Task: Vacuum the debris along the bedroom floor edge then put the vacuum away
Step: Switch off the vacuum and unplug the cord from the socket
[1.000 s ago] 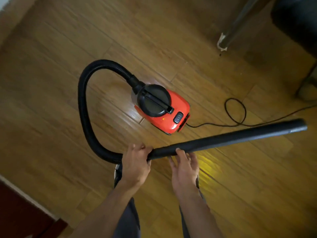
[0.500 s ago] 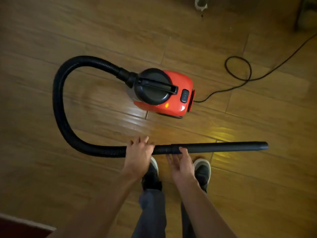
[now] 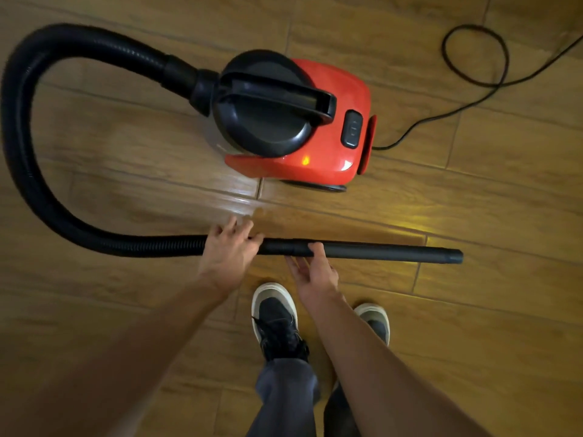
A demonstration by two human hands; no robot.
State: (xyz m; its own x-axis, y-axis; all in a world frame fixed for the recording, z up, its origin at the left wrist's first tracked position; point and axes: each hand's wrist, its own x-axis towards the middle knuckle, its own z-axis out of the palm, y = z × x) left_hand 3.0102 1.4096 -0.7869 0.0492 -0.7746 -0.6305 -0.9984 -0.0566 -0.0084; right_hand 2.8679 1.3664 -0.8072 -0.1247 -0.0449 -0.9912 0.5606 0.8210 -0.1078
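A red canister vacuum (image 3: 329,99) with a black lid and carry handle stands on the wooden floor. Its black ribbed hose (image 3: 19,152) loops out to the left and comes back to a straight black wand (image 3: 378,252) that lies level, low over the floor, with its tip pointing right. My left hand (image 3: 228,250) rests over the joint of hose and wand, fingers stretched out and spread. My right hand (image 3: 317,272) is just beside it, its thumb on the wand and its fingers loose and apart underneath.
The black power cord (image 3: 473,52) curls in a loop on the floor at the upper right and runs off the frame. My two shoes (image 3: 274,313) stand right behind the wand. Wooden planks lie all around.
The wand has come down from a raised slant to lie level near the floor. My left hand's grip has loosened into spread fingers. The view has moved closer to the vacuum.
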